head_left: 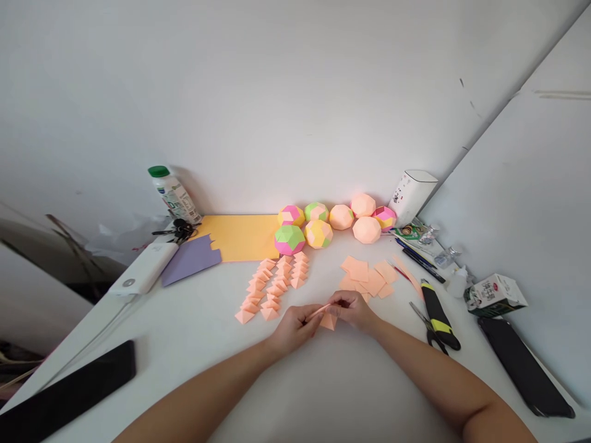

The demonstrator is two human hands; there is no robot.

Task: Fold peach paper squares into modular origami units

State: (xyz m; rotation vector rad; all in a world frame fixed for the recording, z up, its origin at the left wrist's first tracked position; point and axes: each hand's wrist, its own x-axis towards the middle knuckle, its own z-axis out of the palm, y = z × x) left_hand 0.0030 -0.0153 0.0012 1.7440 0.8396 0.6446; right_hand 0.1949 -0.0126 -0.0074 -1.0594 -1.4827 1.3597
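Note:
My left hand and my right hand meet over the white table, fingers pinched together on a small folded peach paper piece. Much of that piece is hidden by the fingers. Just below my right fingers lies another peach paper piece. To the left stand three rows of folded peach paper units. Flat peach paper cutouts overlap one another beyond my right hand. Several faceted paper balls in peach, green, pink and yellow are grouped against the wall.
Scissors and a black-and-yellow utility knife lie right of my hands. Farther right are a milk carton and a black phone. Yellow card, purple card, a green-capped bottle and a white power bank occupy the left.

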